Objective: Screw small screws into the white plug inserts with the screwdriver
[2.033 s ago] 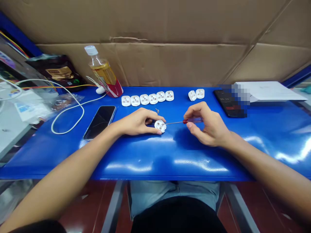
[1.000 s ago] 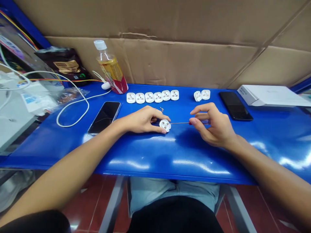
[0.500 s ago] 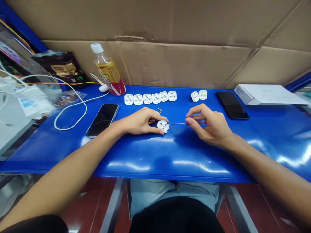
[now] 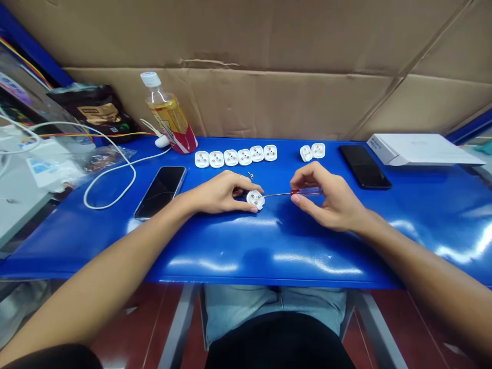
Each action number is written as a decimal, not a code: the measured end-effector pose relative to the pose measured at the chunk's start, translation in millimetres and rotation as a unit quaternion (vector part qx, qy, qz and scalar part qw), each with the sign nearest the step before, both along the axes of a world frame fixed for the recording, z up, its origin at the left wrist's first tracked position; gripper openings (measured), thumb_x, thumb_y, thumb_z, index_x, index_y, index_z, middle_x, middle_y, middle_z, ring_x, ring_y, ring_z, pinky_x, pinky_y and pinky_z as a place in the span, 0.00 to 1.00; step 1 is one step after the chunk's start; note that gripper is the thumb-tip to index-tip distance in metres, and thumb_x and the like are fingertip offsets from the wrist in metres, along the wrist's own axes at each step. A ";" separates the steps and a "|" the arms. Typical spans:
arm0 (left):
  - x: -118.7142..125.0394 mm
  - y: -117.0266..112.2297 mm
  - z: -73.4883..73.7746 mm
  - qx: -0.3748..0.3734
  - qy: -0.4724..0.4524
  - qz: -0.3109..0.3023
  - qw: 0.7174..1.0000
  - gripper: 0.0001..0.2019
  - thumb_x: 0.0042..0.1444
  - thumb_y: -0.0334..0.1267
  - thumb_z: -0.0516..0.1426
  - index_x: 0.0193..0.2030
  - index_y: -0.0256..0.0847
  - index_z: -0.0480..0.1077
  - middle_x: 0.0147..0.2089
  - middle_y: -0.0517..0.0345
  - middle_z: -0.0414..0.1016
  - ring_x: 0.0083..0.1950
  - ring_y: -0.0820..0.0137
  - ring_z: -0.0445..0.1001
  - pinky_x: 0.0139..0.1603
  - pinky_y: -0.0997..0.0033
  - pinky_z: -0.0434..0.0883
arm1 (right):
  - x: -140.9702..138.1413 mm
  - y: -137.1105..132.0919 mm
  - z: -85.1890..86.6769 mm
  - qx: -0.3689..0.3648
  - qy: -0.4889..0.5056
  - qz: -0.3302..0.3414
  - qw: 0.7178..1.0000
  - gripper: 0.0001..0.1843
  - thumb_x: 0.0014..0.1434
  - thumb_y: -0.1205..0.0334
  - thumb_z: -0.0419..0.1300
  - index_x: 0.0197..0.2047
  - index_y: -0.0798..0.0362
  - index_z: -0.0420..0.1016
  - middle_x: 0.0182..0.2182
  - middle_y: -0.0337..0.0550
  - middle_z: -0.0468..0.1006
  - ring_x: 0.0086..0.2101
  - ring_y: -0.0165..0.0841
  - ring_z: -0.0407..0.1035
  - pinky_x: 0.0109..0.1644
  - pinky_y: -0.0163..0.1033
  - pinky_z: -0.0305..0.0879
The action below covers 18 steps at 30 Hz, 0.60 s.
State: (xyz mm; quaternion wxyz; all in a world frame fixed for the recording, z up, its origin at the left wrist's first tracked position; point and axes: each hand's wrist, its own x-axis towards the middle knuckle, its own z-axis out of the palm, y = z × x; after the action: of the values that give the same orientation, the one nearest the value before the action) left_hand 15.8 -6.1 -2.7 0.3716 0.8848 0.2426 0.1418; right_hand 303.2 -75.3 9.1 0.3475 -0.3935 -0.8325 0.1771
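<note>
My left hand (image 4: 226, 193) pinches a round white plug part (image 4: 255, 200) between thumb and forefinger, down at the blue table. Small metal pieces show inside the part. My right hand (image 4: 334, 197) is closed on a screwdriver (image 4: 305, 191) with a clear and red handle. Its thin shaft lies nearly level, pointing left, and the tip meets the right side of the white part. Just beyond my left fingers lie a few tiny metal pieces (image 4: 251, 176). Farther back, several squarish white plug parts (image 4: 230, 157) stand in a row, and two more (image 4: 318, 150) sit to the right.
A phone (image 4: 161, 190) and a white cable (image 4: 109, 206) lie on the left, with a drink bottle (image 4: 171, 115) behind. At the right are a dark phone (image 4: 364, 166) and a white box (image 4: 423, 148). A cardboard wall (image 4: 277, 102) closes off the back.
The view has shifted slightly. My right fingers have changed their hold on the screwdriver, so more of its handle shows. My left hand still keeps the white part in place.
</note>
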 end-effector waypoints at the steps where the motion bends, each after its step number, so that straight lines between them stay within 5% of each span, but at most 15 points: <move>1: 0.1 0.0 0.2 0.000 0.001 -0.003 1.000 0.23 0.62 0.53 0.67 0.58 0.41 0.81 0.36 0.58 0.78 0.34 0.72 0.66 0.36 0.72 0.62 | -0.9 0.0 0.3 -0.002 0.011 -0.004 1.000 0.08 0.67 0.58 0.64 0.46 0.46 0.69 0.39 0.42 0.83 0.35 0.37 0.80 0.40 0.41 0.76; 6: 0.5 0.0 0.8 -0.009 0.004 -0.009 1.000 0.22 0.63 0.53 0.66 0.57 0.42 0.82 0.37 0.59 0.78 0.34 0.72 0.65 0.35 0.73 0.62 | -4.0 -0.2 -0.3 -0.045 0.013 -0.056 0.997 0.08 0.70 0.53 0.62 0.41 0.45 0.69 0.27 0.35 0.80 0.24 0.33 0.76 0.32 0.40 0.72; 11: 1.9 -0.8 1.2 -0.005 0.002 -0.012 1.000 0.22 0.63 0.54 0.66 0.56 0.41 0.82 0.37 0.57 0.78 0.34 0.71 0.66 0.35 0.72 0.62 | -5.5 -1.9 0.3 -0.066 0.043 -0.033 0.996 0.09 0.68 0.53 0.65 0.43 0.45 0.70 0.36 0.40 0.84 0.32 0.37 0.80 0.38 0.43 0.77; 15: 2.8 -2.2 3.2 -0.007 0.007 -0.018 1.000 0.21 0.64 0.54 0.65 0.56 0.42 0.82 0.40 0.56 0.80 0.35 0.71 0.68 0.36 0.73 0.63 | 3.4 7.4 0.2 -0.113 0.072 -0.036 0.990 0.10 0.70 0.49 0.63 0.42 0.45 0.71 0.22 0.32 0.76 0.21 0.33 0.72 0.28 0.41 0.70; 18: 2.0 -2.2 4.3 0.006 0.012 -0.016 1.000 0.22 0.63 0.53 0.66 0.57 0.42 0.82 0.43 0.55 0.82 0.35 0.71 0.69 0.37 0.72 0.64 | 29.6 28.9 0.6 -0.029 0.105 -0.187 0.976 0.14 0.71 0.45 0.61 0.40 0.44 0.70 0.22 0.33 0.76 0.19 0.33 0.69 0.27 0.42 0.66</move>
State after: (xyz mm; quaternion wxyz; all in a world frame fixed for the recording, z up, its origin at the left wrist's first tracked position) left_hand 17.9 -8.3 1.6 0.3658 0.8923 0.2324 0.1266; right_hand 332.8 -46.4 9.7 0.4485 -0.5317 -0.6972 0.1736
